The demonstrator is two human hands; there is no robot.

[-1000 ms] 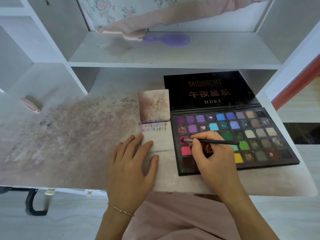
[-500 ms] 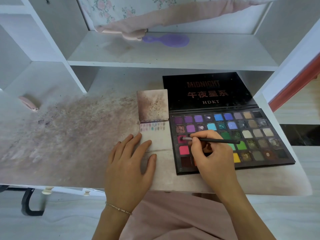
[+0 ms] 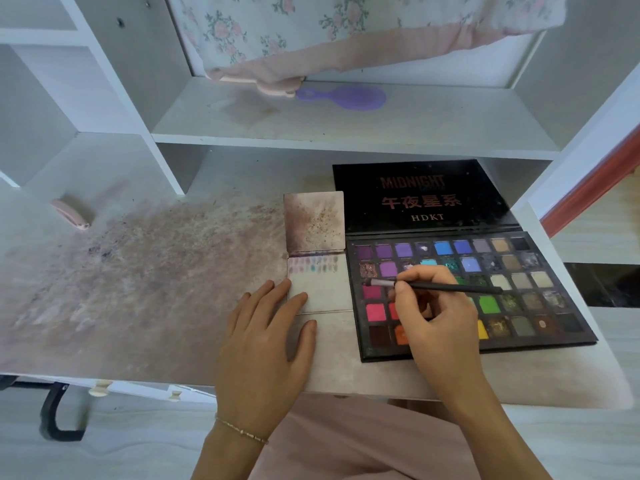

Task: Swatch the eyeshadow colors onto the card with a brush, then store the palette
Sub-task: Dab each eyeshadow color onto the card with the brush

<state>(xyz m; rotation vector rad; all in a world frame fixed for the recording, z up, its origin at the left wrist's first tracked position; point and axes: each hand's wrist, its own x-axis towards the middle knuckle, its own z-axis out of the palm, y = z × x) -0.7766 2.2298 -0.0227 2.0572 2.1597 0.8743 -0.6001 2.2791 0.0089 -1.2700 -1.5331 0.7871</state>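
Hands first: our right hand [image 3: 440, 323] pinches the brush [image 3: 446, 287] between thumb and fingers, handle lying flat and pointing away from the card, bristle tip down at a dark pink pan on the palette's card-side edge. Our left hand [image 3: 263, 341] lies flat, fingers straight and spread, fingertips pressing the near corner of the card [image 3: 322, 289], holding nothing.

Landmark = palette [image 3: 519, 289]. It lies open on the counter [image 3: 138, 289], lid folded back flat on the far side. Card sits touching or just beside its left edge, we can't tell which. A stained square panel [image 3: 314, 221] stands at the card's far end, beside the lid.

Step, as we judge it: loading pigment, mid-swatching. Card carries two short rows of pale swatches along its far edge only; most of it is bare, many pans remain, so we're early. Storing not yet started.

Next move likely calls for a short lift and sideways carry to the card, landing below or beside the existing rows, light stroke, left hand pinning the card against sliding.

Readable on the lid: "MIDNIGHT", "午夜星系", "HDKT". No legible writing on card or brush.
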